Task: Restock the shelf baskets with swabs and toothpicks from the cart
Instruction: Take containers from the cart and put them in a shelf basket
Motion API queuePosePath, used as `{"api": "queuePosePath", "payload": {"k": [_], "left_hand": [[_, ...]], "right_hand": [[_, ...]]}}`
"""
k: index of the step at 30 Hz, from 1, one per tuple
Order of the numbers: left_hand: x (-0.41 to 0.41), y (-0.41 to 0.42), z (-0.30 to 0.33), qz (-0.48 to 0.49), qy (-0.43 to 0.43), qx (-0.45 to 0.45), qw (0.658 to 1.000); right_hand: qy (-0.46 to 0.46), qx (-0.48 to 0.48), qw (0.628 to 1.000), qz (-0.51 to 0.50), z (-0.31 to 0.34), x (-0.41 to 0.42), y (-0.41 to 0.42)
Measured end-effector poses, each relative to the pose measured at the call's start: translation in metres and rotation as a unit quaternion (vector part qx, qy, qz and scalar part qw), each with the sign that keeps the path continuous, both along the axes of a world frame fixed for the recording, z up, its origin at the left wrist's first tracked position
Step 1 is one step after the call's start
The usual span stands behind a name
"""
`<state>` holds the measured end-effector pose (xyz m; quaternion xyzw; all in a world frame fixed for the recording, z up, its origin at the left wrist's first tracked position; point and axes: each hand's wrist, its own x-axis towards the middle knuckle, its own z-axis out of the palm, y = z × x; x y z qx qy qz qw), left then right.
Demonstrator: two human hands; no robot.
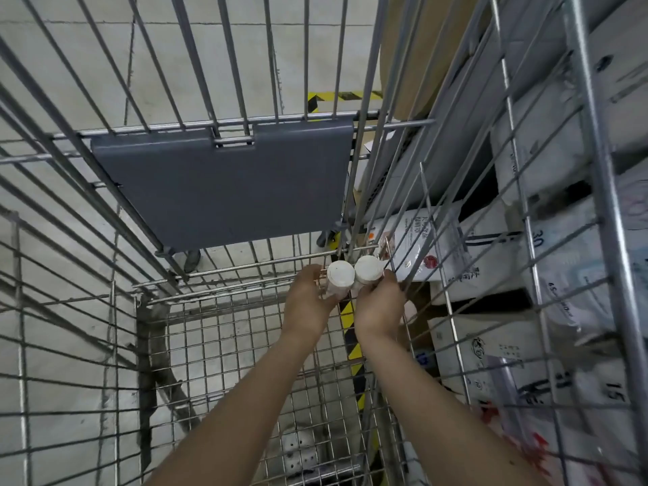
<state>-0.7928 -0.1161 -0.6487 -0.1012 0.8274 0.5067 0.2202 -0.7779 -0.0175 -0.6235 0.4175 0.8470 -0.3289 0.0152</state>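
Two white-capped tubes are held upright side by side, caps touching, over the far right corner of the wire cart (217, 331). The left tube (339, 275) is gripped by the left hand (308, 299), its fingers curled round the tube's body below the cap. The right tube (368, 270) is gripped by the right hand (380, 303), fingers likewise wrapped round it; the fingertips are hidden behind the tubes. What the tubes contain cannot be told.

One grey plastic flap (224, 184) is seen hanging on the cart's far wall, beyond the hands. Right of the cart, stacked white cartons (491, 342) are seen through the wire side. The numbers "30" and "15" can be read on two of them; other print there is too blurred to read. One strip of yellow-black tape (347, 310) is seen on the floor beneath the cart.
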Motion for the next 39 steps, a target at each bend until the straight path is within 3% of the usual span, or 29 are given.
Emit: {"api": "queuePosePath", "payload": {"k": [5,9,15,18,24,28,31,36,39], "left_hand": [[0.017,-0.043,0.029,-0.024,-0.062,-0.047,0.997],[0.050,-0.080,0.069,-0.083,-0.090,-0.092,0.988],[0.128,-0.128,0.160,-0.236,-0.059,-0.159,0.957],[0.169,-0.149,0.213,-0.297,-0.023,-0.200,0.933],[0.270,-0.189,0.323,-0.377,0.053,-0.225,0.897],[0.337,-0.204,0.380,-0.409,0.069,-0.196,0.889],[0.383,-0.204,0.412,-0.418,0.065,-0.162,0.892],[0.457,-0.185,0.444,-0.436,0.076,-0.094,0.892],[0.508,-0.160,0.456,-0.467,0.104,-0.077,0.875]], "right_hand": [[-0.006,-0.011,1.000,0.024,0.019,0.021,-0.006],[-0.053,0.003,0.993,0.106,0.049,0.058,-0.020],[-0.124,-0.027,0.967,0.219,0.121,0.157,-0.060],[-0.116,-0.042,0.958,0.258,0.169,0.208,-0.078],[-0.049,-0.111,0.963,0.241,0.274,0.346,-0.090],[0.022,-0.115,0.970,0.215,0.339,0.453,-0.090],[0.019,-0.110,0.979,0.170,0.380,0.528,-0.090],[0.009,-0.135,0.988,0.069,0.413,0.635,-0.089],[0.024,-0.139,0.990,0.017,0.425,0.696,-0.087]]}}
